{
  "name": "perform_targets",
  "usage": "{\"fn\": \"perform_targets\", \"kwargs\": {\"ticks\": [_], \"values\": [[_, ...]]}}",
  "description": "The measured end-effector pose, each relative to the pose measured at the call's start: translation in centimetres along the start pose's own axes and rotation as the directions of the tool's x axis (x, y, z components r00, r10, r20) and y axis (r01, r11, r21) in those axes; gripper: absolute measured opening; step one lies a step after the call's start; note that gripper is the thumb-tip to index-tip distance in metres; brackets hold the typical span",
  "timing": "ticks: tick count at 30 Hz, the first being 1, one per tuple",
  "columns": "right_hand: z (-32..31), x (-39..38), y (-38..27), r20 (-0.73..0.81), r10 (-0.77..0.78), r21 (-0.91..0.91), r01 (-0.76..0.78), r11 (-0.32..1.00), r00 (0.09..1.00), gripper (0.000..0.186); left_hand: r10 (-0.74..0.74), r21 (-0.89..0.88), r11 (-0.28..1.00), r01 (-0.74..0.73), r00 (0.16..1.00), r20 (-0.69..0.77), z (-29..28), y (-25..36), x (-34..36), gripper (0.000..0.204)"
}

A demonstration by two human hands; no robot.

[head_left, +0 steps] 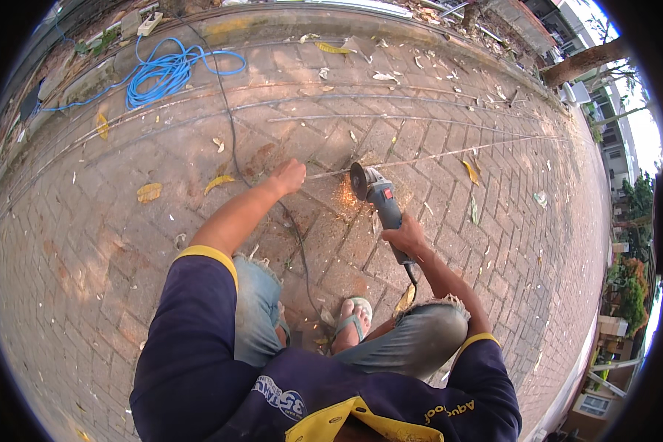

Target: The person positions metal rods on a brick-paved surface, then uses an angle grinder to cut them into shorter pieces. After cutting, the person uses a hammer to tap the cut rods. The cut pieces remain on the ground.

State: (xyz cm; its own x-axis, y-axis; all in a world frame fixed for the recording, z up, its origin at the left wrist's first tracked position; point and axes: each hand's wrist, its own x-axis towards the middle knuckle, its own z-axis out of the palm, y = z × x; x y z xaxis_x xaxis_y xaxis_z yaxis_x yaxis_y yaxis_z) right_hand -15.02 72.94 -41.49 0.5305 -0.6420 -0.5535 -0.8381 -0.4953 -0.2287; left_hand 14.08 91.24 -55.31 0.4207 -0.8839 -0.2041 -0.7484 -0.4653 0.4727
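Observation:
Wrapped round the body of a grey angle grinder [384, 205] is my right hand [407, 237]. The grinder's dark disc [359, 181] meets a long thin metal rod [435, 156], and orange sparks [346, 196] spray down toward the paving from the contact. My left hand [289, 177] is closed on the rod's near left end, a short way left of the disc. From the grinder's lower end a black cord [411, 274] runs down toward my knee.
More thin rods [390, 116] lie across the brick paving [516, 214] beyond my hands. A coiled blue cable [166, 74] rests at the far left, near a kerb [236, 26]. A dark cord [232, 132] crosses the paving near my left forearm. My sandalled foot [353, 324] is close below.

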Motion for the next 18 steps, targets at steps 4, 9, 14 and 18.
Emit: {"fn": "perform_targets", "kwargs": {"ticks": [4,9,14,18], "values": [[0.2,0.0,0.2,-0.018,-0.009,-0.013,0.009,1.0,1.0,0.068,0.007,0.006,1.0,-0.007,1.0,-0.022,0.3,-0.1,0.0,0.011],[0.1,0.8,0.0,-0.017,-0.024,0.007,0.024,1.0,1.0,0.067,-0.014,0.028,0.999,0.015,0.999,-0.046,0.0,-0.5,0.7,0.012],[-0.2,1.1,-0.2,-0.021,-0.038,0.026,0.039,0.999,0.999,0.066,0.023,0.015,1.0,-0.023,1.0,-0.016,-0.4,-0.4,0.8,0.012],[-0.1,1.0,-0.3,-0.045,-0.044,0.004,0.044,0.999,0.998,0.064,-0.025,-0.002,1.0,0.025,1.0,0.012,-0.9,0.3,0.4,0.012]]}}
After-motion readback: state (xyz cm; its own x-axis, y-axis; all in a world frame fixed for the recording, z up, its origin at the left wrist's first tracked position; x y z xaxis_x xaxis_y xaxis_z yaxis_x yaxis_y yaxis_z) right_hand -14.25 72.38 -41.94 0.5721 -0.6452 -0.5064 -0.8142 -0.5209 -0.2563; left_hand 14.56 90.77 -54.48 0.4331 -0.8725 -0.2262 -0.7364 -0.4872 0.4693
